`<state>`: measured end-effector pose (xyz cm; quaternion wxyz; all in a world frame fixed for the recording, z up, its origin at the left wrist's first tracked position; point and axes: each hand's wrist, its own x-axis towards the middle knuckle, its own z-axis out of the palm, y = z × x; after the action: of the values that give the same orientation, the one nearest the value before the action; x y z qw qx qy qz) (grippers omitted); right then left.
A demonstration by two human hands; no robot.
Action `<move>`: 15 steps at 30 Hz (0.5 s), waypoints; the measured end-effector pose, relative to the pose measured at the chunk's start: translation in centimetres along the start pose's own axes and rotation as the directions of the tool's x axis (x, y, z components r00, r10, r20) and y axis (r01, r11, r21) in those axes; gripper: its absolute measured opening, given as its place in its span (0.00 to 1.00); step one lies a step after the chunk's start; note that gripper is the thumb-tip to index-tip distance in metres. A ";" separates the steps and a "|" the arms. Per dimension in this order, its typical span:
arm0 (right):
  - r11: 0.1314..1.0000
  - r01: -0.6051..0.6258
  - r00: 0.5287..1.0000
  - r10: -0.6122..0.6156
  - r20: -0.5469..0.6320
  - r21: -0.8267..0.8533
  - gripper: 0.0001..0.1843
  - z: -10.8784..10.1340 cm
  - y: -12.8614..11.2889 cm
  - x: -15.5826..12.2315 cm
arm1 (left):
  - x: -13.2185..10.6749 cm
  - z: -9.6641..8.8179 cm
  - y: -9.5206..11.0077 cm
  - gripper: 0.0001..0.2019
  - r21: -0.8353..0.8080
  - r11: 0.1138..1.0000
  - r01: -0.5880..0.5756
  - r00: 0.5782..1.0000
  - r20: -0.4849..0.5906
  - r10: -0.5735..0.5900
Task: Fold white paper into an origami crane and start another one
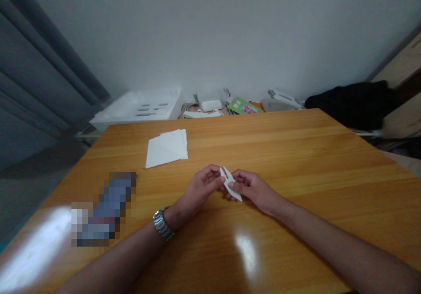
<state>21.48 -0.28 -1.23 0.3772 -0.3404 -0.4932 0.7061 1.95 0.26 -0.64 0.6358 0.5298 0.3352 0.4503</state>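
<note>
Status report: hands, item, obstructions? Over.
Left hand and right hand: grip closed on small folded white paper. Two pointed prongs forward. Nothing seen blocking; stacked white sheets lie apart, farther left, on brown wood-grain table.

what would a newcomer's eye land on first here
Probably the folded paper, white with two pointed tips, held between the left grip and the right grip above the table. Next would likely come the shiny watch on the left wrist and the pixelated patch on the table's left side. The green booklet beyond the far edge adds a bright spot.
</note>
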 end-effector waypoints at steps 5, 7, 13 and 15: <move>1.000 0.009 0.999 -0.010 0.037 0.022 0.21 -0.3 0.0 0.0 | 0.1 -0.1 -0.2 0.13 -0.076 0.997 0.025 1.000 0.004 -0.024; 1.000 0.009 0.999 -0.009 0.038 0.014 0.21 -0.3 -0.1 0.0 | 0.1 -0.1 -0.2 0.13 -0.093 0.995 0.031 1.000 0.001 -0.031; 1.000 0.016 0.999 -0.015 0.042 -0.020 0.20 -0.3 -0.3 -0.1 | 0.0 0.0 -0.2 0.14 -0.101 0.994 0.037 0.999 0.026 -0.034; 0.999 0.021 0.999 -0.020 0.039 -0.026 0.19 -0.2 -0.4 -0.1 | 0.0 -0.1 -0.3 0.14 -0.093 0.995 0.033 0.999 0.024 -0.031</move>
<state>21.82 -0.21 -0.93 0.3705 -0.3264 -0.5131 0.7020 1.96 0.29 -0.98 0.6707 0.4992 0.3152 0.4491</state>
